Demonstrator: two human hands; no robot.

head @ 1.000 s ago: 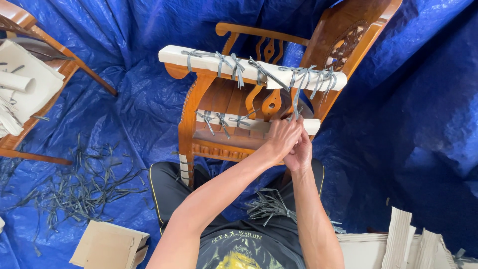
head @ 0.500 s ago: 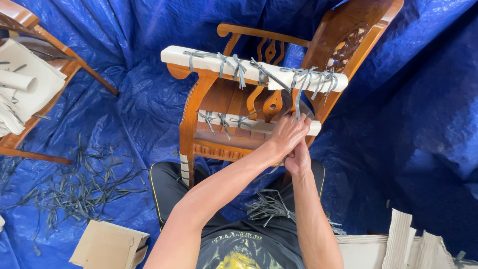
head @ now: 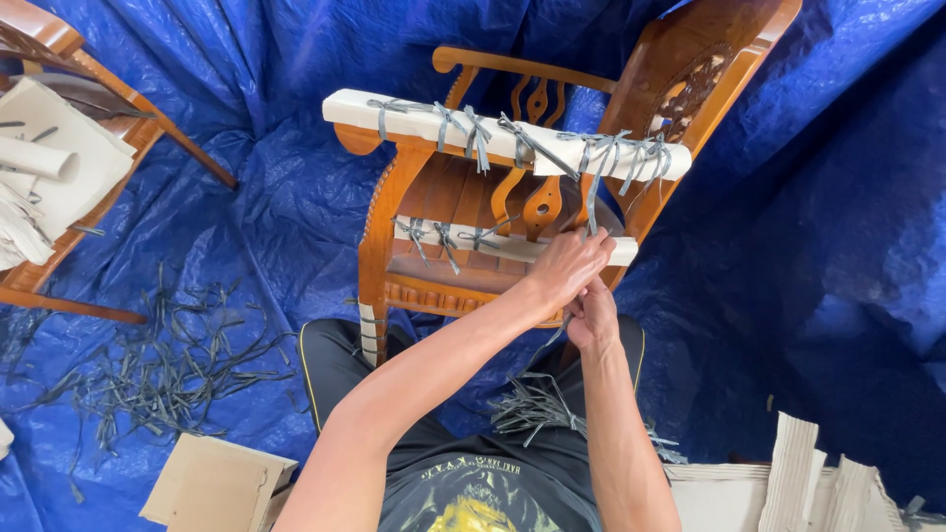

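At the front rail of the carved wooden armchair (head: 552, 187), both hands meet. The left hand (head: 570, 268) curls over the white padding strip (head: 512, 246), fingers closed on a grey tie strap (head: 592, 202). The right hand (head: 593, 313), just beneath, pinches the strap's lower end.

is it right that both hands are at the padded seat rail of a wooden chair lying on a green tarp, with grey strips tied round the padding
Not quite: the tarp is blue, not green, as the head view shows. The rest holds: the left hand and right hand are at the padded seat rail of the wooden chair, with grey strips tied round the padding.
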